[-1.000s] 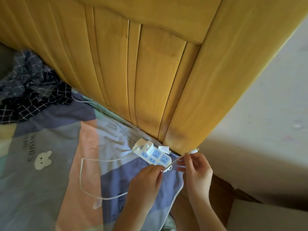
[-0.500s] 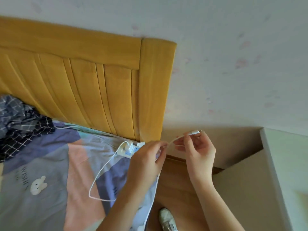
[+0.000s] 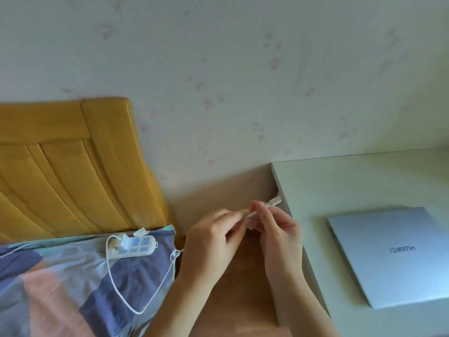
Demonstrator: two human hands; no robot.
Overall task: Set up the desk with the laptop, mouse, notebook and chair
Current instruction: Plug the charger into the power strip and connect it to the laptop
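We hold a white charging cable point(image 3: 145, 297) in both hands in the gap between the bed and the desk. Our right hand point(image 3: 279, 229) pinches the cable just behind its white connector point(image 3: 274, 202), thumb and forefinger closed on it, with the connector tip pointing up and to the right and lying just beside the left edge of the tabletop point(image 3: 340, 181). Our left hand point(image 3: 209, 242) sits just to the left of the right one, its fingers curled narrow around the cable a little further back along the same run; the two hands almost touch.

From our left hand the cable drops, loops across the patterned bedsheet point(image 3: 60, 288) and climbs to a white charger plug point(image 3: 124, 241) seated in a white power strip point(image 3: 133, 246) with blue sockets. The strip lies flat on the bed, close against the foot of the yellow wooden headboard point(image 3: 73, 171).

The silver laptop point(image 3: 393, 254) lies shut and flat on the pale tabletop, to the right of our hands and apart from them, its lid logo reading upside down to us. Wooden flooring point(image 3: 233, 295) shows below our forearms. A pale wall with faint pink marks point(image 3: 218, 69) fills the upper part of the view.
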